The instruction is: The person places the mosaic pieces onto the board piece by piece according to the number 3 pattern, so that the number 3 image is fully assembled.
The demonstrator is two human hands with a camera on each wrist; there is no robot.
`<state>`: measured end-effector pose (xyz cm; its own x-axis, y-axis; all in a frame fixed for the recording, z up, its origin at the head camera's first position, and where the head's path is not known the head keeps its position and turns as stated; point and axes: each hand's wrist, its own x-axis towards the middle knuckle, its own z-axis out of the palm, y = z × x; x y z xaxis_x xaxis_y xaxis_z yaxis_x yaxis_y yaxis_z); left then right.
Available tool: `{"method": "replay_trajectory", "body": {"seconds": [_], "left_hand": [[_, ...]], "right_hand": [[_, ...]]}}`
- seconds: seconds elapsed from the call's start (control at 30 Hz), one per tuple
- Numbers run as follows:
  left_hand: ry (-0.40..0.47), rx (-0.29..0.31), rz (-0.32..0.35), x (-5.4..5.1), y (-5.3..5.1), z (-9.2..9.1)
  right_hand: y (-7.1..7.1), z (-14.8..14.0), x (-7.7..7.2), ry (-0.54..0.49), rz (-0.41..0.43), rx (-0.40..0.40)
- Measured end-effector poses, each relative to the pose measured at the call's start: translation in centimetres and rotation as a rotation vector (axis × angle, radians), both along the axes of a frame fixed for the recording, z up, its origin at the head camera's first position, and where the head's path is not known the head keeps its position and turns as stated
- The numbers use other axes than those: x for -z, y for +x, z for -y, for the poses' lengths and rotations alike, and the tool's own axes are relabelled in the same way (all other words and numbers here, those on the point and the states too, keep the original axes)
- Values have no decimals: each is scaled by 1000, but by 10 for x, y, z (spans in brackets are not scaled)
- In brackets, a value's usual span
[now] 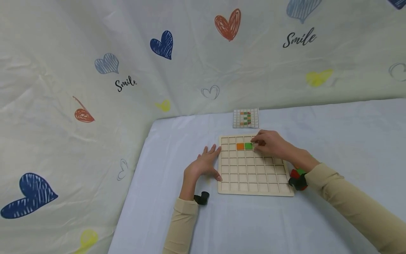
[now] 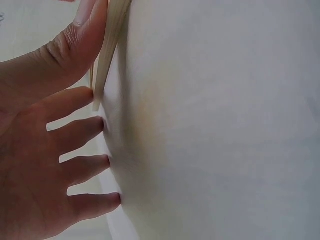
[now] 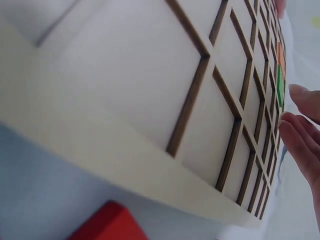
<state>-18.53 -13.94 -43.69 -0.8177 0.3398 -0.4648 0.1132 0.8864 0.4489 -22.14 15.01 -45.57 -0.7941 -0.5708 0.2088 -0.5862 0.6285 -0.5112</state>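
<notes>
A wooden grid board (image 1: 245,178) lies flat, with an orange tile (image 1: 240,146) and a green tile (image 1: 248,145) side by side in its second row. My left hand (image 1: 204,164), fingers spread, touches the board's left edge; in the left wrist view the thumb of that hand (image 2: 45,130) lies at the wooden edge. Over the board's upper part, just right of the green tile (image 3: 280,86), is my right hand (image 1: 273,144), thumb and fingertips brought close together. Whether anything is between them is hidden in the head view; the right wrist view shows the fingers (image 3: 298,135) near the tiles.
Behind the board lies a small pattern card (image 1: 246,118) with coloured squares on a grid. Red and green pieces (image 1: 295,174) sit beside the board's right edge, partly covered by my right wrist; a red one (image 3: 111,224) shows in the right wrist view. A heart-printed cloth hangs behind.
</notes>
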Motion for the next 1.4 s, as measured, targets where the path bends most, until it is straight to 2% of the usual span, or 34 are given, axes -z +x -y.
{"method": "replay_trajectory", "body": {"seconds": [0.33, 0.57, 1.4], "left_hand": [[14, 2, -10, 1, 2, 2], [10, 8, -6, 0, 3, 0], [16, 4, -19, 2, 5, 2]], "right_hand": [[16, -17, -12, -49, 87, 96], [22, -37, -5, -66, 64, 118], [41, -92, 1, 18, 133, 230]]}}
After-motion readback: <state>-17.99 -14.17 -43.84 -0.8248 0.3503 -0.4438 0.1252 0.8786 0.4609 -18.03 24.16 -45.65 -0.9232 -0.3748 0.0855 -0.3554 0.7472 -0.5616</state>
